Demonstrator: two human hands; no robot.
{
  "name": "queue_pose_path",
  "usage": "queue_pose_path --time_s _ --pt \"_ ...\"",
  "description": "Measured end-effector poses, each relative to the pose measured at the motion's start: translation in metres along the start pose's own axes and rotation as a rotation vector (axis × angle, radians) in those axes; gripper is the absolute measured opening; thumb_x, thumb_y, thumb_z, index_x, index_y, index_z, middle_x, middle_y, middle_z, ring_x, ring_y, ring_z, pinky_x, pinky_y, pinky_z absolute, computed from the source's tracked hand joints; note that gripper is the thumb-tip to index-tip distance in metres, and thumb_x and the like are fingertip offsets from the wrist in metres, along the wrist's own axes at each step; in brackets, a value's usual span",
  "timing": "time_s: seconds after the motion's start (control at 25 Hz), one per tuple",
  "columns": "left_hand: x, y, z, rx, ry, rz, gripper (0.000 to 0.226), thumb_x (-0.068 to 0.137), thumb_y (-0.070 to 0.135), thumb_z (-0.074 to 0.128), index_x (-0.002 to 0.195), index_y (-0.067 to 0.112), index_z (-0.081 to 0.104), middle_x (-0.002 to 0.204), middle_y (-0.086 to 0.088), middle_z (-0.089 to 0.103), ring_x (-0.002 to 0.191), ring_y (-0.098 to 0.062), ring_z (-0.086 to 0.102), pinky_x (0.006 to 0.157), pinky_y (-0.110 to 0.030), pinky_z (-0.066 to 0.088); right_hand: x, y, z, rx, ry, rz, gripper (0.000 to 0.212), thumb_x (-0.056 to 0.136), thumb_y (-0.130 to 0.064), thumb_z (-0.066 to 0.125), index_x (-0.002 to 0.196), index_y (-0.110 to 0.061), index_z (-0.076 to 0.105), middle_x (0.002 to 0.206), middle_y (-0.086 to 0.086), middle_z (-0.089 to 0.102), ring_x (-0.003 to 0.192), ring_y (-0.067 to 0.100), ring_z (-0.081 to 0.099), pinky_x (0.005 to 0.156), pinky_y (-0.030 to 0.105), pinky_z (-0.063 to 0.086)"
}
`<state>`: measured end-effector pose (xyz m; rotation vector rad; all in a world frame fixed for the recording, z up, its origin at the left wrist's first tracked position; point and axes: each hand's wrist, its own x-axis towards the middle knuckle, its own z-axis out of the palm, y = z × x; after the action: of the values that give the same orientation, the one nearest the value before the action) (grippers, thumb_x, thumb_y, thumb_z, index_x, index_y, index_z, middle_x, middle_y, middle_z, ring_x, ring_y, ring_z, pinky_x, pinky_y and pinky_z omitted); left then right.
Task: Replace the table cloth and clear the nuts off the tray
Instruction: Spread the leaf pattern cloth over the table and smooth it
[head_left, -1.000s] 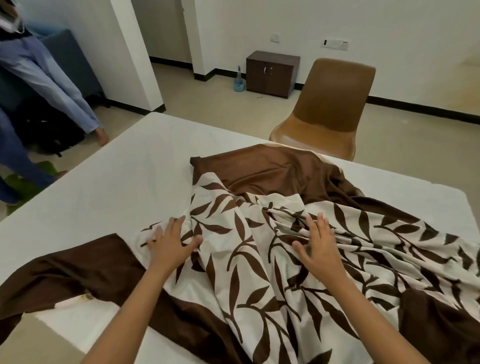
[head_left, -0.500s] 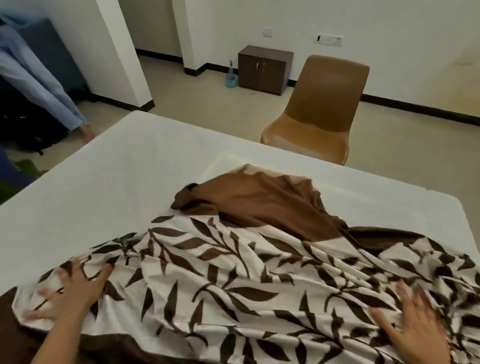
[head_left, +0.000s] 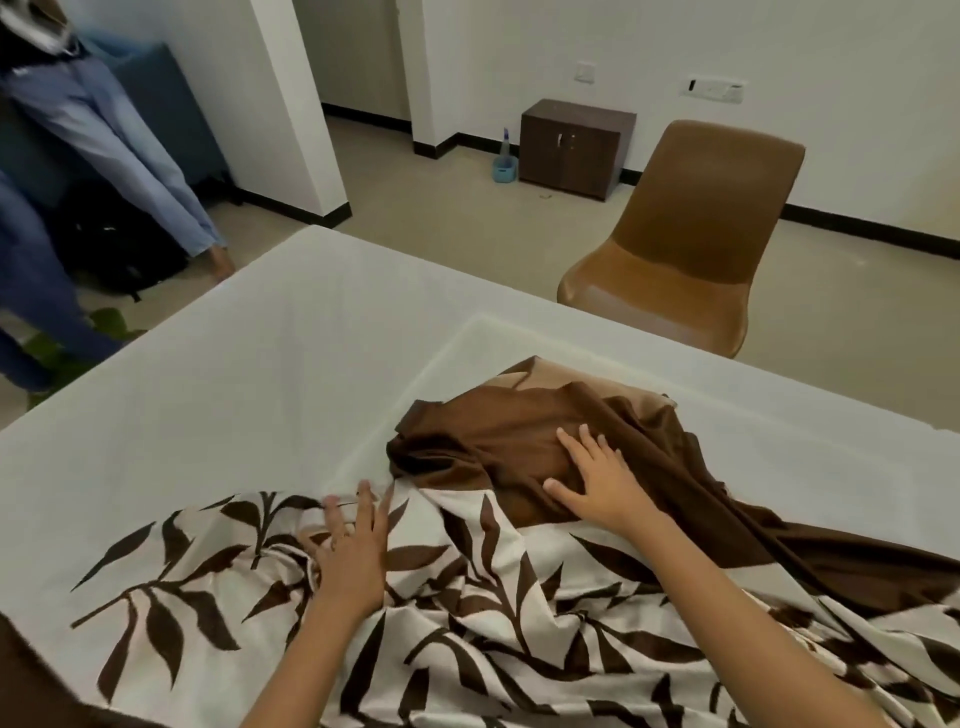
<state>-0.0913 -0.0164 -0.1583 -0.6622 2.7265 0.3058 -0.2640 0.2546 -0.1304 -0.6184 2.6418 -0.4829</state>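
White table (head_left: 260, 364); table cloth (head_left: 467, 597) under flat hands, closer together than before: left hand (head_left: 353, 556) on print, right hand (head_left: 597, 483) on brown.

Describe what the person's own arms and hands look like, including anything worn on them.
The left hand and right hand are ungloved, with no watch, bracelet or ring showing. The left forearm and right forearm are bare down to the picture's lower edge; no sleeve is in view.

The table cloth (head_left: 467, 613) is cream with dark brown leaves and a plain brown border, on a white table (head_left: 208, 395).
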Motion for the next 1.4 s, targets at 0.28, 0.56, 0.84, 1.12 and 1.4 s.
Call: queue_pose_path --time_s 0.28,0.56,0.84,1.12,1.4 --pt "0.031 -0.063 -0.028 -0.239 -0.098 -0.246 0.088 0.08 0.082 0.03 0.135 0.052 -0.032 0.156 0.008 -0.032 0.14 -0.045 -0.026 0.1 -0.078 -0.007 -0.028 0.109 0.01 0.049 0.189 0.279 0.093 0.069 -0.089 0.031 0.147 -0.052 -0.002 0.161 -0.014 -0.008 0.147 0.029 0.008 0.116 0.05 0.015" --pt "0.086 -0.096 -0.07 -0.332 -0.097 -0.568 0.107 0.062 0.097 0.006 0.15 0.039 -0.013 0.158 0.002 -0.026 0.141 -0.043 -0.024 0.103 -0.071 -0.016 -0.08 0.188 -0.02 -0.162 0.308 0.638 0.091 0.082 -0.079 0.022 0.154 -0.026 0.009 0.162 0.01 0.002 0.148 0.031 0.001 0.118 0.049 -0.003" --pt "0.101 0.013 -0.076 -0.161 0.166 0.021 0.104 0.078 0.074 0.052 0.154 0.026 -0.002 0.161 -0.015 -0.003 0.146 -0.04 -0.009 0.106 -0.062 -0.015 -0.022 0.085 -0.021 0.092 0.448 0.279 0.067 0.1 -0.04 0.04 0.154 -0.018 0.008 0.161 0.012 -0.007 0.147 0.022 -0.013 0.12 0.052 -0.001" --pt "0.044 0.084 0.003 0.054 -0.096 0.151 0.103 0.07 0.089 0.028 0.149 0.038 -0.015 0.156 -0.006 -0.031 0.142 -0.04 -0.026 0.099 -0.076 -0.014 -0.031 0.025 0.044 -0.196 0.233 0.221 0.092 0.078 -0.085 0.013 0.153 -0.033 0.003 0.162 0.004 0.0 0.149 0.025 -0.007 0.117 0.049 -0.01" --pt "0.11 0.01 -0.037 -0.073 -0.006 0.027 0.091 0.059 0.099 0.006 0.137 0.062 -0.019 0.154 0.022 -0.023 0.143 -0.032 -0.028 0.093 -0.079 -0.017 -0.081 0.079 0.051 -0.202 0.261 0.292 0.088 0.075 -0.089 0.013 0.15 -0.044 0.0 0.161 -0.006 0.004 0.148 0.017 0.0 0.119 0.046 0.002"
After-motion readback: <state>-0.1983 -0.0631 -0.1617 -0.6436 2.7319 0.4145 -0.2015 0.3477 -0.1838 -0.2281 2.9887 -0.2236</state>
